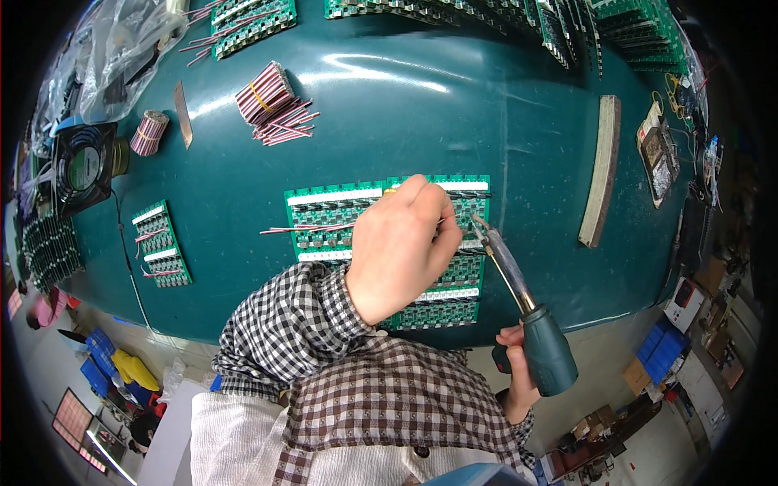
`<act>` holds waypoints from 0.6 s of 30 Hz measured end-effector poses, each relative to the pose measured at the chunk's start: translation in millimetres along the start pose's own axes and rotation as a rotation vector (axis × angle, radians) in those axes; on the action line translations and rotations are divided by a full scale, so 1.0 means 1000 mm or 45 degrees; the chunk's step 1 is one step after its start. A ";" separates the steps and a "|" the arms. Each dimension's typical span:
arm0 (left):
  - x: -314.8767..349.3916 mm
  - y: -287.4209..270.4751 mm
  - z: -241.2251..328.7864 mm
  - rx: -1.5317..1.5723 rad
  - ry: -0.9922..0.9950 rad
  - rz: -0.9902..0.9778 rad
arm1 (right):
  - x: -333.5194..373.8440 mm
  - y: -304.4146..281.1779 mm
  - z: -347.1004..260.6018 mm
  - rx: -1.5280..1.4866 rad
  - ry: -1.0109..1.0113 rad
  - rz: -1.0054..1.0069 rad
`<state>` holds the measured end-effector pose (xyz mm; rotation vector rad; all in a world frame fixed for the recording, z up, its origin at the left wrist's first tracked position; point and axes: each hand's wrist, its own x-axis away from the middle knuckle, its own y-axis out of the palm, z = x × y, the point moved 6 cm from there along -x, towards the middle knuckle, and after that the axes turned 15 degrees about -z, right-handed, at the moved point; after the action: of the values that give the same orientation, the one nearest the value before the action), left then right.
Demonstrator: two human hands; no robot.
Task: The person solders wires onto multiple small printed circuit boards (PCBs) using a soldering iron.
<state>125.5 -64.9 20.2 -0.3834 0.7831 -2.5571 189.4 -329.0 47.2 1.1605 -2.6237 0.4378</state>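
My left hand (401,243) is closed in a pinch above a green circuit board panel (324,194); whatever lies between its fingertips is too small to make out. A thin red-and-white wire (284,231) lies across the panel's left part and passes under that hand. My right hand (521,373) grips a dark green soldering gun (549,352) by its handle. The gun's metal tip reaches the right part of the boards, close to my left fingertips. White connector strips and rows of small components cover the boards; my left hand hides their middle.
Bundled red-and-white wires (267,91) lie at the back left, beside a smaller bundle (150,132) and a black fan (83,168). A small board (162,243) sits at left. Boards (640,32) stand stacked at the back. At right are a curved strip (600,170) and a soldering stand (656,154).
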 end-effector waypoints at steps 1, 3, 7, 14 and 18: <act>0.000 0.000 0.000 0.016 0.004 0.004 | 0.000 0.000 0.000 0.011 -0.007 -0.002; 0.000 0.001 0.000 0.016 0.004 0.005 | 0.000 -0.001 0.000 0.030 -0.006 -0.009; 0.000 0.000 0.000 0.018 0.005 -0.003 | 0.000 0.000 0.002 0.037 -0.018 -0.025; 0.000 0.000 0.000 0.009 -0.001 -0.003 | -0.003 0.000 -0.001 0.109 -0.061 -0.067; 0.001 0.000 0.000 0.025 -0.004 0.000 | -0.003 0.000 -0.001 0.086 -0.035 -0.044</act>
<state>124.9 -64.9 19.9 -0.3807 0.7559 -2.5616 191.3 -327.0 47.1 1.2390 -2.6266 0.5114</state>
